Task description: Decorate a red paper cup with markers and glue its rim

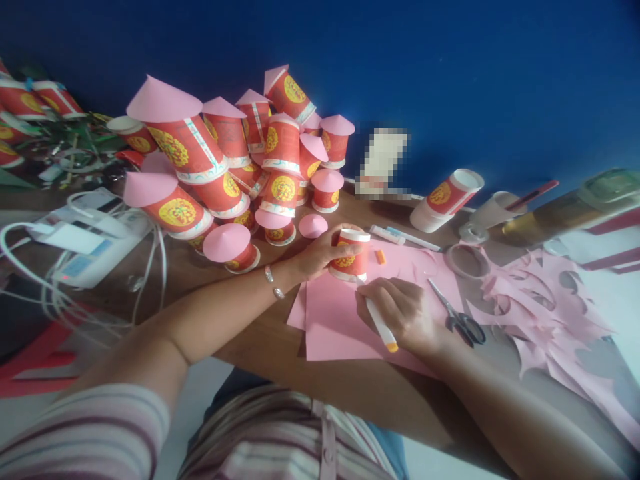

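Note:
My left hand (323, 252) is wrapped round a red paper cup (349, 256) with a white rim and a yellow emblem, holding it over pink paper (336, 327). In my right hand (397, 308) is a white marker (381, 323) with an orange end, gripped like a pen. Its tip points toward the cup's lower edge; whether they touch I cannot tell. A small orange cap (381, 257) lies on the paper behind the cup. Scissors (457, 317) with black handles rest right of my right hand, partly on the paper.
Several red cups with pink cone tops (281, 143) are piled at the back left. White cables (43, 267) and a power strip (87, 250) lie at left. Rolls of tape (468, 260), stacked cups (453, 193) and pink paper scraps (545, 300) occupy the right. A blue wall (450, 73) stands behind.

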A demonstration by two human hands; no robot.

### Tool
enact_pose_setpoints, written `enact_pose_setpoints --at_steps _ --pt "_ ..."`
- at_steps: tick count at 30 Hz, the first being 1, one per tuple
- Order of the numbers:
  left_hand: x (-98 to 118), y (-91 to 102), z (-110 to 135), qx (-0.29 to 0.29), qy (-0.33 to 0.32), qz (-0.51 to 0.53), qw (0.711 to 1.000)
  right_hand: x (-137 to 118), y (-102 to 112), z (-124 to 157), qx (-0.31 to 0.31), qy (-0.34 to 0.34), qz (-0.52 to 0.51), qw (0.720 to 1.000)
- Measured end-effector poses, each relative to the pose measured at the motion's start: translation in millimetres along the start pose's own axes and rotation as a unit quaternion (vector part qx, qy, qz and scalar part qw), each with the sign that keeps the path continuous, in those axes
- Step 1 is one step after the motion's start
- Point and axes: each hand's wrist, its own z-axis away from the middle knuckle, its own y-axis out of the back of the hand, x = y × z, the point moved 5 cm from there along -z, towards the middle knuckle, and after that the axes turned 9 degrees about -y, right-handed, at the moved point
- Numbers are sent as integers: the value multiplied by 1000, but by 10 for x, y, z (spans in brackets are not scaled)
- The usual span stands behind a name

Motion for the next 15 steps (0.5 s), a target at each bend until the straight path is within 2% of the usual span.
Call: enact_pose_setpoints --at_steps 15 --pt "-8 -3 6 1 -2 1 1000 -22 -23 0 -7 6 0 1000"
